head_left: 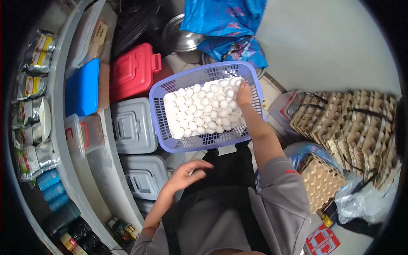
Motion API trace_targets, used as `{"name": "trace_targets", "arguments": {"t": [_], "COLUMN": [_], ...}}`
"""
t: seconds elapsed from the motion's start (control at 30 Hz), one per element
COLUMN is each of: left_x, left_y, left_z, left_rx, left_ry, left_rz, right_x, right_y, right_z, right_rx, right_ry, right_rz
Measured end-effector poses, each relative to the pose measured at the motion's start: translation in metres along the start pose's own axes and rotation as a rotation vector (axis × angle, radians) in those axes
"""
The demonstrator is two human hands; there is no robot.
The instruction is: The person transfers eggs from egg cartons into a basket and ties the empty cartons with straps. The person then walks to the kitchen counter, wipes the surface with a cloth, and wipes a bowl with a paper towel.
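A purple plastic basket [182, 146] stands on the floor in front of me. Inside it, many white eggs [207, 108] sit in rows on a pale tray [168, 106]. My right hand [244, 94] reaches into the basket's right end, its fingers curled down at the far-right eggs. Whatever lies under those fingers is hidden. In front of my body, apart from the basket, my left hand [187, 174] hovers with thumb and fingers loosely bent and apart, nothing in it.
Grey lidded bins [135, 125] and a red-lidded bin [132, 72] line the left, beside shelves [91, 170]. Stacked cardboard egg trays [344, 127] stand at right, with a loose stack [321, 180] nearer me. Behind the basket are a blue bag [225, 19] and a metal pot [182, 36].
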State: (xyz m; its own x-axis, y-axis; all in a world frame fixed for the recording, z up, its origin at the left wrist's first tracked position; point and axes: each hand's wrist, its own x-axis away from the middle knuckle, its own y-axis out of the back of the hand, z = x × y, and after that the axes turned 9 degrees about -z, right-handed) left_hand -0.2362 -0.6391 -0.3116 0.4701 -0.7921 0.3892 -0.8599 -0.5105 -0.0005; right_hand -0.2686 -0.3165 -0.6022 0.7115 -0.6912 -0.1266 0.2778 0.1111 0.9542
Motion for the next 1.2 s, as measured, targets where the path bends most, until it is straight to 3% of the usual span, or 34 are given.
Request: {"name": "trace_targets", "arguments": {"t": [0.07,0.13,0.2,0.27,0.33,0.4,0.43,0.47,0.5,0.53,0.67,0.7,0.77,0.8,0.87,0.93,1.0,1.03,1.07,1.1,1.17,1.2], "left_x": [-0.017,-0.025,-0.028,-0.026,-0.019,-0.021,-0.025,-0.028,-0.031,-0.032,-0.031,-0.032,-0.035,-0.035,-0.044,-0.053,-0.059,-0.060,-0.057,-0.052,-0.048,-0.048], "left_y": [-0.026,-0.050,-0.061,-0.066,-0.084,-0.101,-0.111,-0.119,-0.128,-0.137,-0.173,-0.180,-0.191,-0.193,-0.189,-0.185,-0.183,-0.184,-0.187,-0.192,-0.202,-0.205], "left_z": [-0.056,-0.087,-0.100,-0.126,-0.140,-0.141,-0.140,-0.144,-0.149,-0.151,-0.163,-0.161,-0.156,-0.161,-0.177,-0.179,-0.184,-0.180,-0.180,-0.183,-0.176,-0.176], "left_rx": [-0.011,-0.097,-0.145,-0.281,-0.331,-0.542,-0.517,-0.530,-0.523,-0.511,-0.580,-0.579,-0.484,-0.482,-0.618,-0.618,-0.724,-0.714,-0.713,-0.702,-0.612,-0.603], "left_ry": [-0.204,-0.294,-0.376,0.137,0.178,-0.241,-0.355,-0.371,-0.452,-0.531,-0.654,-0.657,-1.044,-1.042,-1.108,-1.127,-1.097,-1.086,-1.061,-1.067,-1.087,-1.071], "left_rz": [0.414,0.688,0.863,0.936,0.945,1.000,1.066,1.080,1.113,1.143,1.230,1.239,1.163,1.171,1.094,1.048,1.028,1.033,1.070,1.062,1.078,1.105], "right_x": [0.009,0.010,0.023,0.021,0.020,0.027,0.037,0.047,0.058,0.064,0.059,0.057,0.059,0.066,0.078,0.108,0.143,0.170,0.203,0.260,0.342,0.377], "right_y": [-0.003,0.045,0.169,0.287,0.413,0.529,0.579,0.613,0.636,0.652,0.652,0.656,0.665,0.678,0.708,0.752,0.777,0.789,0.801,0.823,0.827,0.815], "right_z": [-0.012,-0.016,-0.014,-0.034,-0.069,-0.130,-0.154,-0.181,-0.200,-0.211,-0.247,-0.248,-0.252,-0.249,-0.242,-0.173,-0.207,-0.175,-0.201,-0.227,-0.221,-0.208], "right_rx": [0.110,-0.345,-0.232,-0.175,0.116,0.353,0.415,0.645,0.704,0.745,0.812,0.743,0.771,0.774,0.586,0.053,0.324,0.087,0.294,-0.090,-0.397,-0.295], "right_ry": [0.177,-0.012,0.256,0.270,0.256,0.173,0.130,-0.060,-0.271,-0.471,-0.437,-0.431,-0.434,-0.442,-0.516,-0.700,-0.456,-0.555,-0.328,-0.456,-0.311,-0.369], "right_rz": [-0.116,0.026,-0.177,-0.381,-0.745,-1.084,-1.259,-1.274,-1.038,-0.790,-0.590,-0.641,-0.725,-0.721,-1.145,-1.009,-1.271,-1.224,-1.364,-1.177,-1.217,-1.292]}}
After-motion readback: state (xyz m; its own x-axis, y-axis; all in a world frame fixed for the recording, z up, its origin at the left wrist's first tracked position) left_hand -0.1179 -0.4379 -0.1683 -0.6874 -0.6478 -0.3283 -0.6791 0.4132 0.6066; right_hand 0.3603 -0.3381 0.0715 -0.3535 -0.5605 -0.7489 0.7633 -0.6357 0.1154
